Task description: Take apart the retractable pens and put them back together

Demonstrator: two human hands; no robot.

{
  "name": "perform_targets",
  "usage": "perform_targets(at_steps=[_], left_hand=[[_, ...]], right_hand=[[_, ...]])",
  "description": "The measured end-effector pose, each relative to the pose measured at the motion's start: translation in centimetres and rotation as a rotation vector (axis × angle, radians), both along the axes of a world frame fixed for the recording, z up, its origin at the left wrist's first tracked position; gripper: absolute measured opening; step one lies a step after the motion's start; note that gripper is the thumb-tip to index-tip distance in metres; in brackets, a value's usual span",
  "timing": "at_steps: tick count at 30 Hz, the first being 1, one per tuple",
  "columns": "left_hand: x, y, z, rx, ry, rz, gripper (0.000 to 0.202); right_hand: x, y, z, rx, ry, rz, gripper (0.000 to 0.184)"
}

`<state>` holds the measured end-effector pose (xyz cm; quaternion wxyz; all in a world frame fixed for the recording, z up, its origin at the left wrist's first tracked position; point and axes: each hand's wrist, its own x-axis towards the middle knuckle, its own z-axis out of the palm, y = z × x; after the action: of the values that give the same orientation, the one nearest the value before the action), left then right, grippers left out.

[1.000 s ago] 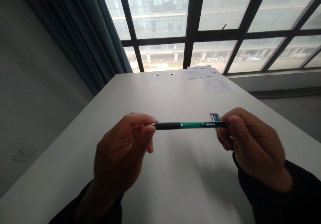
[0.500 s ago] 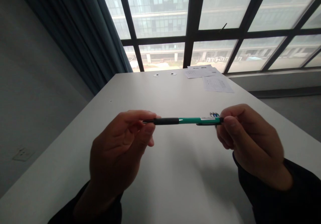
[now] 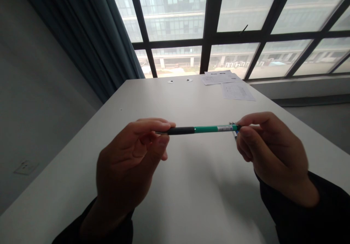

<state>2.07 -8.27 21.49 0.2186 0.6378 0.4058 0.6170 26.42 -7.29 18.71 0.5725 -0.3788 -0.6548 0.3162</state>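
I hold a green pen [image 3: 207, 129] with a black rubber grip level above the white table [image 3: 191, 185]. My left hand [image 3: 128, 167] pinches its tip end between thumb and fingers. My right hand [image 3: 269, 151] pinches the rear end the same way. Behind the right fingertips, a few other pens [image 3: 234, 131] lie on the table, mostly hidden by the green pen and my fingers.
Printed paper sheets [image 3: 232, 87] lie at the table's far right corner, and two small round discs [image 3: 179, 80] sit near the far edge. A dark curtain [image 3: 90, 43] hangs at the left, with a large black-framed window behind.
Both hands have raised the pen slightly and it has rolled about its axis, so its clip and print face a different way. The grip of both hands is unchanged.
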Motion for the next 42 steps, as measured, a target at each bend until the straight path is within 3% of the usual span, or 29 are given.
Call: perform_targets(at_steps=[8, 14, 18, 23, 27, 29, 32, 42], left_hand=[[0.2, -0.2, 0.1, -0.018, -0.034, -0.023, 0.018], [0.4, 0.0, 0.1, -0.040, -0.171, -0.045, 0.010], [0.7, -0.3, 0.6, -0.093, -0.105, -0.122, 0.018], [1.1, -0.7, 0.9, -0.205, 0.109, -0.366, 0.018], [1.0, 0.2, -0.1, 0.039, 0.504, -0.265, 0.022], [0.8, 0.8, -0.8, 0.184, 0.640, -0.186, 0.025], [0.5, 1.3, -1.6, 0.302, 0.787, -0.094, 0.026], [0.2, 1.4, -1.8, 0.487, 0.870, 0.009, 0.023]], right_hand=[[-0.3, 0.0, 0.5, 0.046, -0.042, -0.045, 0.006], [-0.5, -0.1, 0.1, 0.014, -0.154, -0.045, 0.005], [-2.0, -0.8, 0.5, -0.010, -0.359, 0.104, 0.010], [-3.1, -0.9, 1.0, -0.039, -0.616, 0.427, 0.022], [-1.5, -0.4, 0.8, 0.028, -0.465, 0.326, 0.030], [-0.7, -0.2, 0.7, 0.055, -0.354, 0.222, 0.027], [-0.2, -0.2, 0.9, 0.011, -0.374, 0.121, 0.025], [-0.6, -0.3, 1.1, -0.074, -0.464, 0.212, 0.030]])
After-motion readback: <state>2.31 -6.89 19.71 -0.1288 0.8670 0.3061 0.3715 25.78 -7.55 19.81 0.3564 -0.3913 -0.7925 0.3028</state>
